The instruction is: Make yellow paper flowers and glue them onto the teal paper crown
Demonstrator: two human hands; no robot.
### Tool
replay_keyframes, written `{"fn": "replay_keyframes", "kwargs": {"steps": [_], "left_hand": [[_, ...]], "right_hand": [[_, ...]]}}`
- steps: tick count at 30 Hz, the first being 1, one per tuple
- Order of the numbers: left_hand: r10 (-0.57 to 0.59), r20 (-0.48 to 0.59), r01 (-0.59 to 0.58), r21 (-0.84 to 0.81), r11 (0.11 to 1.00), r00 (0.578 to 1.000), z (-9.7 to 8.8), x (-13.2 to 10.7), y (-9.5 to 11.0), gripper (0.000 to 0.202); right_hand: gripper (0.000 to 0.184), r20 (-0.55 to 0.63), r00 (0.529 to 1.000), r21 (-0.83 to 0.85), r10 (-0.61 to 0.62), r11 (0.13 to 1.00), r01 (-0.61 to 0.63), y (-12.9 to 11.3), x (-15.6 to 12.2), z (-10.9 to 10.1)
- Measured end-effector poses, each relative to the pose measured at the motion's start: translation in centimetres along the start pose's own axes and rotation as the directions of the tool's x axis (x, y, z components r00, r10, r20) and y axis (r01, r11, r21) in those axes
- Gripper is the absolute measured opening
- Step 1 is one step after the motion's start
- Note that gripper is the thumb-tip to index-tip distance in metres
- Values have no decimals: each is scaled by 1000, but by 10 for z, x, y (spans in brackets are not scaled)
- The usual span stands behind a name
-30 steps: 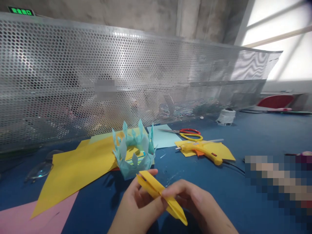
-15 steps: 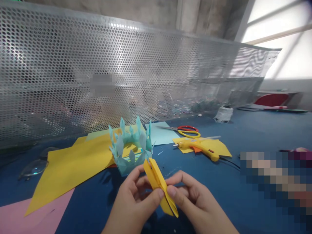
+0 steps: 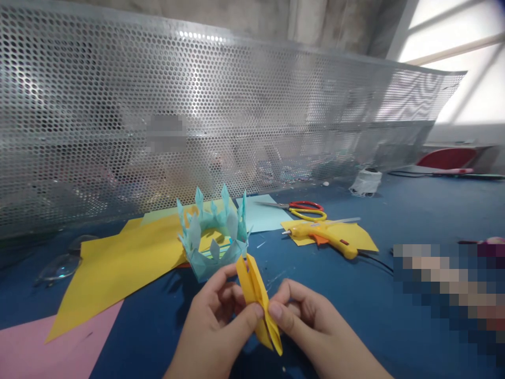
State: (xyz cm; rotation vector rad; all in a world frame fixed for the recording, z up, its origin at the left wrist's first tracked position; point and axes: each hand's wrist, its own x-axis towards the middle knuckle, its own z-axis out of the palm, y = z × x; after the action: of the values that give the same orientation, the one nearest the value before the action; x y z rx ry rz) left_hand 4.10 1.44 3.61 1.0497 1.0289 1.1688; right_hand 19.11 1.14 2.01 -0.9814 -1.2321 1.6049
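Note:
Both hands pinch a narrow folded yellow paper piece [image 3: 255, 295] held nearly upright over the blue table [image 3: 374, 305]. My left hand [image 3: 221, 321] grips it from the left with thumb and fingers closed on it. My right hand [image 3: 311, 326] pinches it from the right, thumb against the fold. Just behind the hands stands a light blue paper crown [image 3: 213, 237] with pointed tips.
Large yellow paper sheets [image 3: 118, 263] and a pink sheet [image 3: 43, 347] lie at the left. Red and yellow scissors [image 3: 302, 209] and a yellow glue gun [image 3: 327, 236] on yellow paper lie at the right. A perforated metal screen [image 3: 197, 121] runs along the back. A tape roll [image 3: 366, 181] sits far right.
The folded yellow piece has been turned from a slanted, nearly flat lie to nearly upright, and both hands have drawn closer together on it.

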Motion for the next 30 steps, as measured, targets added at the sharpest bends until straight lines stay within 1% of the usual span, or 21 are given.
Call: {"fn": "replay_keyframes", "kwargs": {"steps": [4, 8, 14, 18, 23, 26, 28, 30], "left_hand": [[-25, 16, 25, -44, 999, 1000, -6, 8, -8, 52], [-45, 9, 46, -72, 996, 999, -11, 15, -13, 54], [-60, -5, 59, -92, 994, 998, -11, 13, -11, 52], [-70, -1, 69, -86, 994, 998, -9, 11, -9, 58], [-42, 4, 42, -65, 997, 999, -6, 6, -4, 47], [-39, 30, 41, -68, 997, 999, -6, 4, -1, 46], [-42, 51, 46, -78, 996, 998, -6, 5, 0, 44], [-48, 60, 53, -85, 995, 997, -6, 5, 0, 41]], "right_hand": [[48, -13, 1000, -16, -3, 1000, 3, -3, 3, -2], [49, -26, 1000, -35, 0, 999, -1, -6, 4, -5], [48, -9, 1000, -22, 10, 1000, -10, -8, 3, -7], [46, 11, 999, 30, 45, 999, -45, -10, 2, -6], [42, -10, 991, 118, 135, 984, -133, -14, 1, -5], [42, -8, 985, 144, 172, 975, -169, -15, 0, -3], [43, -13, 985, 144, 171, 975, -167, -15, 0, -1], [41, -29, 990, 123, 140, 983, -135, -14, 0, -1]]}}
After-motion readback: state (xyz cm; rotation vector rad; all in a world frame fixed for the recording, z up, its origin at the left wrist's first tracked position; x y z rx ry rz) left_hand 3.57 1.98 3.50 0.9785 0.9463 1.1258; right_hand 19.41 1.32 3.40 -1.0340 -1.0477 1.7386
